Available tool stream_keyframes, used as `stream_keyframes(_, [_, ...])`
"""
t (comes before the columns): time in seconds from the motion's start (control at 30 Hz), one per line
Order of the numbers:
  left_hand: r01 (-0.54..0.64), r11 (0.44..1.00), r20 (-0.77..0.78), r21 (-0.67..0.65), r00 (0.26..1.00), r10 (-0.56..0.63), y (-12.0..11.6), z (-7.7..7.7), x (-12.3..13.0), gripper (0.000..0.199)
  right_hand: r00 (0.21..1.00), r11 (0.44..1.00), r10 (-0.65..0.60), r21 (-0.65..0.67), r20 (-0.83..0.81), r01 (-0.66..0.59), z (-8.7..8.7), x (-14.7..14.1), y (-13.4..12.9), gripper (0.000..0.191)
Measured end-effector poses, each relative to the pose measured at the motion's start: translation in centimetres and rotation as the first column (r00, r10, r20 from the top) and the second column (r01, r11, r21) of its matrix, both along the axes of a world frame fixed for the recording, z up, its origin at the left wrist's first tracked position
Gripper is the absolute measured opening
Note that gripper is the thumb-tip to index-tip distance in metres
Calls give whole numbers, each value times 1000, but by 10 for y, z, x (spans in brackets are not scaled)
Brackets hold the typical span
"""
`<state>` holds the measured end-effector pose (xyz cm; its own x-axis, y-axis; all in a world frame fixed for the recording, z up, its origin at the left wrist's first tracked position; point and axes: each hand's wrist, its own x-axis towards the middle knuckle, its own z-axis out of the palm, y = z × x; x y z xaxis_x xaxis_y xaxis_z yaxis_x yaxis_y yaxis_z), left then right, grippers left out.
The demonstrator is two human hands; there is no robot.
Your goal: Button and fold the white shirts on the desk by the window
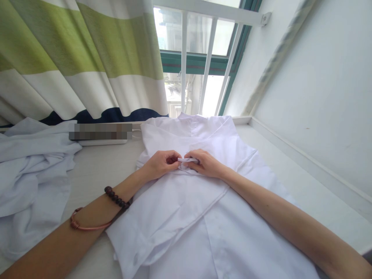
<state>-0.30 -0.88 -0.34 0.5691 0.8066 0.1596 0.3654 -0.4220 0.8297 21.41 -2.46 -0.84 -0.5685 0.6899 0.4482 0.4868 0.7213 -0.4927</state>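
Note:
A white shirt point(232, 228) lies spread over the pale surface, its collar end toward the window and its front placket running down the middle. One part of the cloth is folded across the front, with a buttonhole near its lower left corner. Over the upper middle, my left hand point(164, 161) pinches a narrow folded edge of the shirt between thumb and fingers. Facing it from the right, my right hand point(205, 162) pinches the same edge a few centimetres away. A small raised strip of cloth shows between the fingertips. My left wrist carries a dark bead bracelet point(116, 197) and a copper-coloured bangle point(90, 228).
Another white cloth point(31, 178) lies crumpled at the left. A white object point(103, 142), partly blurred out, sits by the back edge with a cable beside it. Behind hang a green and cream curtain point(116, 46) and white window bars point(183, 62). A wall point(328, 97) rises on the right.

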Motion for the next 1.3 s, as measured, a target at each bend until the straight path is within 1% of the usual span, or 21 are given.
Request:
stream_keyframes(0.1, [10, 1000, 19, -25, 1000, -10, 1, -1, -1, 26, 999, 995, -30, -95, -42, 25, 1, 0, 0, 17])
stream_keyframes(0.2, [13, 999, 6, -30, 1000, -13, -2, 1, 2, 28, 996, 981, -18, -194, -86, 1, 2, 0, 1, 19])
stream_keyframes(0.33, [-55, 998, -50, 38, 997, 57, -5, 5, 6, 23, 993, 967, -28, -257, -118, -3, 3, 1, 0, 21])
stream_keyframes(0.4, [-81, 996, -48, 42, 995, 83, -5, 7, 7, 19, 990, 957, -45, -290, -137, 3, 4, 0, -1, 21])
stream_keyframes(0.43, [-86, 996, -42, 13, 995, 87, -4, 8, 7, 18, 988, 951, -49, -309, -145, 2, 5, -1, -1, 21])
stream_keyframes(0.53, [-61, 989, -18, -136, 998, 59, -1, 11, 6, 17, 985, 934, -48, -358, -167, -15, 6, -3, -2, 20])
stream_keyframes(0.6, [-19, 978, 13, -207, 1000, 23, 2, 11, 4, 18, 984, 926, -42, -376, -175, -27, 7, -4, -2, 21])
stream_keyframes(0.63, [3, 975, 30, -222, 1000, 4, 3, 11, 3, 19, 984, 924, -38, -381, -175, -32, 7, -4, -2, 22])
stream_keyframes(0.77, [62, 972, 74, -225, 996, -46, 5, 9, -1, 23, 987, 926, -34, -377, -156, -28, 8, -3, -2, 24])
stream_keyframes(0.9, [32, 975, 70, -220, 997, -17, 4, 9, -1, 20, 993, 925, -37, -381, -114, -10, 11, -3, -2, 24])
stream_keyframes(1.03, [11, 960, 69, -279, 998, 8, 4, 11, 0, 21, 994, 908, -48, -419, -100, 2, 13, -2, -2, 27])
stream_keyframes(1.2, [64, 935, 104, -348, 994, -29, 6, 11, -4, 21, 994, 875, 15, -479, -112, -67, 13, 0, 1, 27])
stream_keyframes(1.3, [66, 920, 134, -385, 991, -14, 7, 11, -5, 23, 987, 893, 11, -442, -157, -80, 11, 1, 1, 33])
